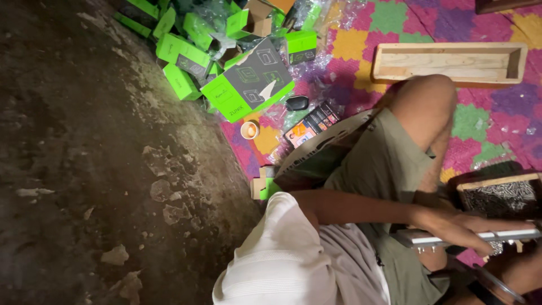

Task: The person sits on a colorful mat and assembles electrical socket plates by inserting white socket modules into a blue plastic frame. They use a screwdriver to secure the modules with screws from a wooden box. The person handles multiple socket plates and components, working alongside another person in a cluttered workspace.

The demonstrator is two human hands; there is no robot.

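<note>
Your left hand lies flat, fingers spread over a long grey metal strip with small pegs, pinning it across your lap. Your right hand, below it, is mostly cut off; I cannot tell its grip. Just beyond sits a wooden tray of dark screws, within reach.

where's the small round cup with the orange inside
In the head view, the small round cup with the orange inside sits left of centre on the colourful patchwork mat, just below the large green and grey cardboard box and left of the black oval case.
</note>
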